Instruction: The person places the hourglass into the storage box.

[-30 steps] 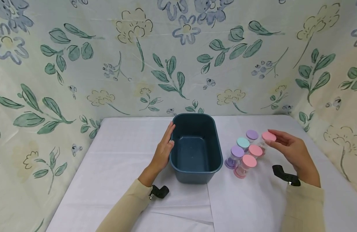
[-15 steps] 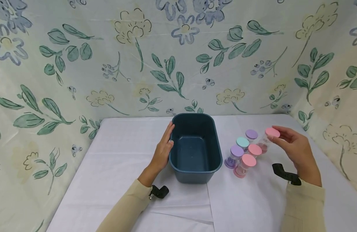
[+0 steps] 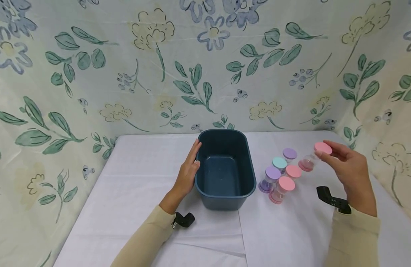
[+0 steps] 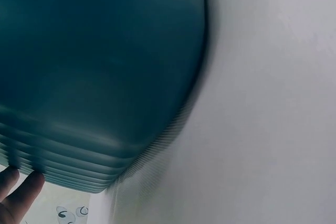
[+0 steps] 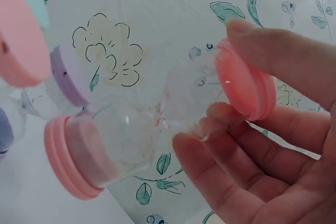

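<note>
My right hand [image 3: 350, 168] holds a pink-capped sand timer [image 5: 123, 137] by its upper cap, thumb on one side and fingers on the other. The timer leans, its lower cap toward the group, with pink sand in the lower bulb. My left hand [image 3: 185, 172] lies with extended fingers along the left wall of a dark blue plastic bin [image 3: 205, 203]; in the left wrist view two fingertips [image 4: 32, 182] touch its ribbed side. Left of the held timer stand a purple timer [image 3: 290, 154], a teal one [image 3: 279, 163], another purple one [image 3: 273, 173] and two pink ones [image 3: 286, 184].
A white cloth [image 3: 148, 159] covers the table, with a fold line running toward the front. Flowered fabric [image 3: 192, 74] hangs behind and at both sides. Nothing shows inside the bin. Each wrist wears a black camera mount [image 3: 333, 200].
My right hand has drawn the pink sand timer away to the right, out of the group, and its tilt has grown. My left hand and the bin have stayed in place.
</note>
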{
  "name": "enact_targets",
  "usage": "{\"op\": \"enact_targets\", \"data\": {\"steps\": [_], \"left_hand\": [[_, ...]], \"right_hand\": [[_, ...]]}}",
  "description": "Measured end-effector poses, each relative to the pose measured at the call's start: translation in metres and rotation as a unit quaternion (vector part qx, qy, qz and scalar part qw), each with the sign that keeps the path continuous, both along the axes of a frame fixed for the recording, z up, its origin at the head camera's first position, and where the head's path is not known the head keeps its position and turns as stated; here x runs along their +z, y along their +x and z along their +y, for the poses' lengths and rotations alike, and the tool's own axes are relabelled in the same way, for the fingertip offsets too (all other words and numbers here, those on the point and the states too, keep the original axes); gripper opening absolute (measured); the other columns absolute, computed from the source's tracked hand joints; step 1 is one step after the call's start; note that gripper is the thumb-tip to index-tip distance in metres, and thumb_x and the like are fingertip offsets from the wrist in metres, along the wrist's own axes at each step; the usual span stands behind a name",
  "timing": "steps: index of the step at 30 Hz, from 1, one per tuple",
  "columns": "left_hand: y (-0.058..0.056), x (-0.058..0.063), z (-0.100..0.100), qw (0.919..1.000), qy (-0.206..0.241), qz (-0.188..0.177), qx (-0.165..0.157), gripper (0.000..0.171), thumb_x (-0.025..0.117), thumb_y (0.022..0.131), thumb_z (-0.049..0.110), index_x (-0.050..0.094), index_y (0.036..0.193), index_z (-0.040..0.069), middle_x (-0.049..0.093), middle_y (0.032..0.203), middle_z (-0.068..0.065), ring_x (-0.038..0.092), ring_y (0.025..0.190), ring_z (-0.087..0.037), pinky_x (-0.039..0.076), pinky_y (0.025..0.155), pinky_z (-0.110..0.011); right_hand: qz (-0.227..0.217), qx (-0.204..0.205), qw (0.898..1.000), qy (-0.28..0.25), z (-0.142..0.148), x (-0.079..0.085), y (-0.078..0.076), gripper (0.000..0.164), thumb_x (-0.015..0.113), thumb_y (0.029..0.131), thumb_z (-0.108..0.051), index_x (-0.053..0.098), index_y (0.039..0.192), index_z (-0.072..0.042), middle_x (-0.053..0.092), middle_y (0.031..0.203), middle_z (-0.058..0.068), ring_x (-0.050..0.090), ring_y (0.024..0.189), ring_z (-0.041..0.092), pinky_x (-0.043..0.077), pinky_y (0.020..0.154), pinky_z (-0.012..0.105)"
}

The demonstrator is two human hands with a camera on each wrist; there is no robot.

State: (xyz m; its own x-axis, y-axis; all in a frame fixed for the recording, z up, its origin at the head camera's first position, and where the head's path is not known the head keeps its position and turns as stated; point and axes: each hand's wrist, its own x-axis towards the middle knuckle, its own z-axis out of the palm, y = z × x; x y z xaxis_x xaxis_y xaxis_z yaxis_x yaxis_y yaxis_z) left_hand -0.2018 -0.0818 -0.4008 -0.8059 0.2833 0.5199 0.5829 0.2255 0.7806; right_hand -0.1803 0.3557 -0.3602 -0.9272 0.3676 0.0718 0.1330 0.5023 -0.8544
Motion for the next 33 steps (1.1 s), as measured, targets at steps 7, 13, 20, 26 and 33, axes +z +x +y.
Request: {"op": "enact_targets", "data": {"steps": [7,13,20,26,33], "left_hand": [[-0.007,-0.01,-0.004,0.9999,-0.002,0.011,0.001,0.053,0.032,0.099,0.009,0.025,0.148,-0.007,0.016,0.157,-0.023,0.015,0.145,-0.036,0.016,0.114,-0.056],[-0.025,-0.036,-0.003,0.9996,0.003,0.027,0.011,0.054,0.032,0.098,0.01,0.025,0.152,0.003,0.016,0.16,-0.013,0.014,0.147,-0.024,0.016,0.115,-0.054],[-0.029,-0.043,0.001,0.9992,0.016,0.027,0.024,0.054,0.031,0.099,0.021,0.027,0.152,0.011,0.017,0.161,-0.002,0.015,0.147,-0.017,0.02,0.114,-0.052],[-0.027,-0.044,0.002,0.9991,0.02,0.026,0.028,0.054,0.029,0.101,0.028,0.027,0.152,0.011,0.017,0.161,-0.003,0.017,0.146,-0.017,0.022,0.113,-0.054],[-0.024,-0.042,0.002,0.9982,0.026,0.046,0.028,0.055,0.028,0.103,0.032,0.028,0.151,0.007,0.018,0.16,-0.01,0.016,0.147,-0.021,0.018,0.116,-0.049]], "right_hand": [[0.034,-0.009,0.999,-0.008,-0.01,0.012,0.006,0.062,0.072,0.083,-0.041,0.053,0.139,-0.024,0.055,0.124,-0.005,0.047,0.108,0.005,0.039,0.084,0.026],[0.04,-0.018,0.999,-0.016,-0.019,0.023,0.008,0.063,0.074,0.081,-0.04,0.054,0.138,-0.023,0.054,0.121,-0.01,0.045,0.106,0.003,0.036,0.082,0.029],[0.049,0.008,0.999,-0.008,-0.029,0.03,0.006,0.061,0.075,0.081,-0.039,0.055,0.136,-0.022,0.054,0.123,-0.008,0.046,0.108,0.005,0.038,0.081,0.028],[0.041,0.031,0.998,0.019,-0.035,0.034,0.004,0.061,0.072,0.082,-0.043,0.054,0.137,-0.024,0.052,0.128,-0.003,0.043,0.115,0.009,0.04,0.096,0.046],[0.062,0.059,0.993,0.081,-0.042,0.041,-0.003,0.059,0.072,0.082,-0.043,0.054,0.133,-0.016,0.056,0.123,-0.002,0.049,0.113,0.011,0.046,0.089,0.023]]}}
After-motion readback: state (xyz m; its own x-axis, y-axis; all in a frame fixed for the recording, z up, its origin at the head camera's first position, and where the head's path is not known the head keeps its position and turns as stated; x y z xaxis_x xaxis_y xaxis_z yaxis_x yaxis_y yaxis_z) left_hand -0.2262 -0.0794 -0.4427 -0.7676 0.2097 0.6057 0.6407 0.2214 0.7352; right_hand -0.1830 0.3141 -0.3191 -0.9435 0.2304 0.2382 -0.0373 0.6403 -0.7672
